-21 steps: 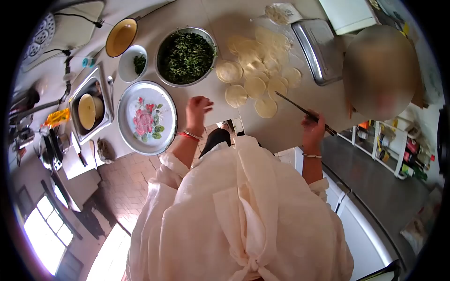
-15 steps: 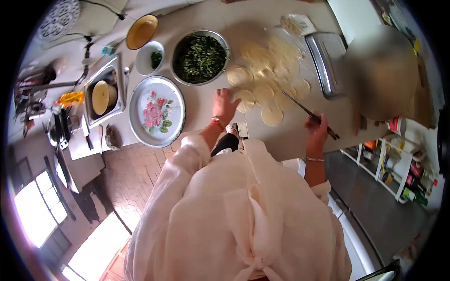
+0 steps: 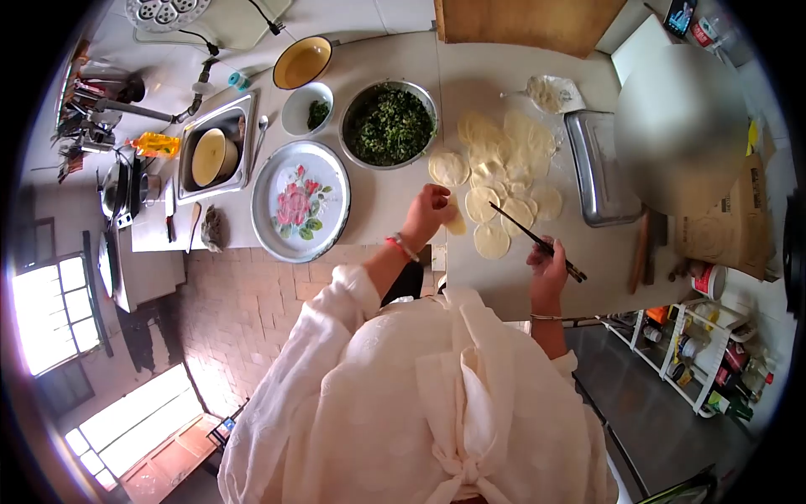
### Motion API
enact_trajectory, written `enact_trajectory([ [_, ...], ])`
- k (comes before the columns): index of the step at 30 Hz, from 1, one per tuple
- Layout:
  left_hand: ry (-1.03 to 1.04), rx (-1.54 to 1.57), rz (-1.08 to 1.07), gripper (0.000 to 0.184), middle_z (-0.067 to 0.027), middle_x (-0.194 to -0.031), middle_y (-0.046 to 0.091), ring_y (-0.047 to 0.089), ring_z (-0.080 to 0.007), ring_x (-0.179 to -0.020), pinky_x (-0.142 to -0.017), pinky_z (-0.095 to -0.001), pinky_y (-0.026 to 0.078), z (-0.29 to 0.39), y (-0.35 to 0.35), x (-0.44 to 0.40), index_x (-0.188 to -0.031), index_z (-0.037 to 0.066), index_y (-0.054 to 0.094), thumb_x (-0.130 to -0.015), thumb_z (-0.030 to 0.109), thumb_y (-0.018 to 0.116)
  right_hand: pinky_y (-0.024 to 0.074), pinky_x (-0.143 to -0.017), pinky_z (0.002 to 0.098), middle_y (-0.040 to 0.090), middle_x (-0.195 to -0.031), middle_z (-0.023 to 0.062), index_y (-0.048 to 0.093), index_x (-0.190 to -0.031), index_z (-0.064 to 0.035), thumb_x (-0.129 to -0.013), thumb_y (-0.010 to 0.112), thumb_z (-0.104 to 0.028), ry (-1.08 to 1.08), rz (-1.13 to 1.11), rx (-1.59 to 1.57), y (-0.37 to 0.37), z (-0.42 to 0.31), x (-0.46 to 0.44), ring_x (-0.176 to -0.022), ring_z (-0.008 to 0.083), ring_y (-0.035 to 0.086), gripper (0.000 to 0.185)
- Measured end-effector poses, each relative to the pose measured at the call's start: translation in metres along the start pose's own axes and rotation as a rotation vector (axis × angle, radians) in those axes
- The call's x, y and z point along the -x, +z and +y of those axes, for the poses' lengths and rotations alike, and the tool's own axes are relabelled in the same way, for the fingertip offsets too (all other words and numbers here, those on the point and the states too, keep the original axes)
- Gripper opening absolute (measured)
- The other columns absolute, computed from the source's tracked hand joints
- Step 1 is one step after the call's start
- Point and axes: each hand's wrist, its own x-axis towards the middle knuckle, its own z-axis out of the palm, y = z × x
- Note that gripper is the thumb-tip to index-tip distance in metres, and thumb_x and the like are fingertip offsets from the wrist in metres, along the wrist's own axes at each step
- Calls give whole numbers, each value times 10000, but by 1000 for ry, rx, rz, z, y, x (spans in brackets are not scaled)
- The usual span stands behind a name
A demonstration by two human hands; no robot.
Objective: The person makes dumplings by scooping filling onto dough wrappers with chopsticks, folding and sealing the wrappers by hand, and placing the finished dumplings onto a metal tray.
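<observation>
My left hand [image 3: 426, 212] is closed in a pinch on a round dumpling wrapper [image 3: 456, 221], which looks tilted at the edge of the pile. In my right hand [image 3: 547, 267] is a pair of dark chopsticks [image 3: 519, 220], their tips pointing over the wrappers. Many thin dough wrappers [image 3: 492, 241] lie spread and overlapping on the counter between and beyond my hands. Beyond my left hand stands a metal bowl [image 3: 344, 153] of chopped green filling [image 3: 390, 126]. A white enamel tray [image 3: 262, 220] with a painted rose lies to its left.
At the back are a small white bowl [image 3: 295, 118] with greens and a yellow bowl [image 3: 302, 63]. A sink [image 3: 244, 155] with a pot is at left. On the right are a rectangular metal tin [image 3: 592, 193], a flour dish [image 3: 554, 94] and a cardboard box [image 3: 735, 223].
My left hand has closed from open fingers onto a wrapper and is drawing it up from the counter. My right hand still holds the chopsticks. The camera view has shifted.
</observation>
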Motion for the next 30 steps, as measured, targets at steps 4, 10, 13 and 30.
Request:
enact_trajectory([
  [4, 7, 197, -331, 566, -24, -958, 578, 578, -114, -873, -777, -258, 487, 88, -36, 30, -1359, 40, 468, -830, -11, 666, 477, -714, 358, 616, -850, 115, 626, -913, -5, -985, 417, -172, -418, -111, 630, 22, -12, 5, -748, 232, 572, 278],
  [10, -68, 411, -504, 420, -37, -975, 603, 606, -124, -877, -785, -271, 519, 135, -54, 36, -1260, 42, 538, -861, -30, 644, 499, -759, 343, 620, -923, 116, 593, -1064, -2, -1001, 440, -109, -371, -492, 493, 125, 2, 31, -851, 209, 615, 197],
  [13, 29, 512, -461, 387, -27, -990, 611, 605, -112, -871, -778, -265, 516, 144, -43, 30, -1242, 38, 545, -873, -34, 635, 428, -520, 259, 547, -657, 10, 591, -1035, -43, -1038, 451, -225, -119, -631, 395, 165, -6, 31, -550, 103, 516, 230],
  [30, -407, 1297, -729, 612, -91, -1310, 568, 561, -257, -1184, -1010, -473, 472, 111, -87, 28, -1350, 92, 474, -979, 576, 414, 491, -510, 266, 624, -735, 15, 584, -888, 32, -907, 639, -160, -163, -560, 786, 255, -28, 38, -603, 60, 575, 201],
])
